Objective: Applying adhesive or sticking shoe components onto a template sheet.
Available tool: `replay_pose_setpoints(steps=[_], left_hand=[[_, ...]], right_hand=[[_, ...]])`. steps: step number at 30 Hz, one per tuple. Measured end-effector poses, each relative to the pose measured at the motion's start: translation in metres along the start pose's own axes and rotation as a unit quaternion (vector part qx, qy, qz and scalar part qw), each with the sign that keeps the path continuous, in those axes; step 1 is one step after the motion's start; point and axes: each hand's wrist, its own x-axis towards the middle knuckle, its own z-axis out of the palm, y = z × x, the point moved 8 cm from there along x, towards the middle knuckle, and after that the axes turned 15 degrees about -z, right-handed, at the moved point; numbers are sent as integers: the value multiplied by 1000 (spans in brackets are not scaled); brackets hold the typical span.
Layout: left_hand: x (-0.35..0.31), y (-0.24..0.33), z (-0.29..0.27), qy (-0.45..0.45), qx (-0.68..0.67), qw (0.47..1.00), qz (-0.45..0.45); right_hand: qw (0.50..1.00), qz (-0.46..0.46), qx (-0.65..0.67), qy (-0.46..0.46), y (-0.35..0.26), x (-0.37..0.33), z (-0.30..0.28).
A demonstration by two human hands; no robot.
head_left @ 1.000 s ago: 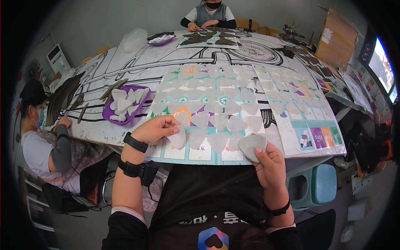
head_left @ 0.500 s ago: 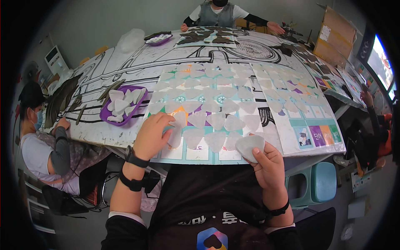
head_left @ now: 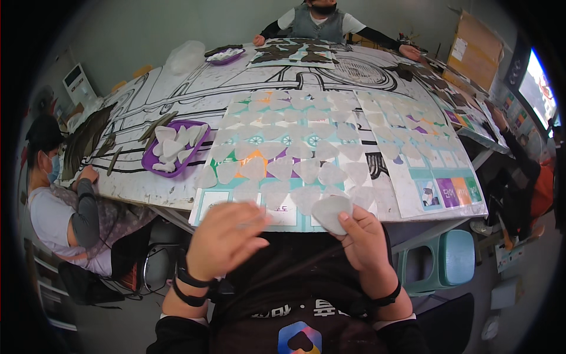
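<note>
grey wall [head_left: 130,38] | teal stool [head_left: 457,262] | bright screen [head_left: 535,82] | floor [head_left: 115,324] dim, probably grey

Left of the torso [head_left: 277,259], the left hand [head_left: 223,239] is held open, fingers [head_left: 244,217] extended and blurred; right of the torso, the right hand [head_left: 364,236] is closed, thumb [head_left: 348,222] pressed in a pinch

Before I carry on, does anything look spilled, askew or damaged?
Nothing stands out. The pale pieces lie in rough rows on the printed sheet in front, and white pieces sit in the purple basket. The right hand holds a pale, rounded stack. The left hand is blurred, so I can't tell whether it holds anything.
</note>
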Motion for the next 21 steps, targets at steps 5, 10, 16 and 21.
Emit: replay_pose_setpoints(steps=[5, 10, 16, 21], left_hand=[[18, 54, 31, 61, 20, 990, 125], [25, 48, 53, 33, 44, 993, 102], [28, 39, 61, 25, 26, 994, 99], [33, 16, 51, 53, -132, 988, -56]], right_hand=[[993, 67, 85, -45, 24, -11, 23], [991, 82, 102, -31, 27, -13, 22], [983, 114, 141, -13, 40, -13, 14], [992, 69, 79, -65, 30, -9, 24]])
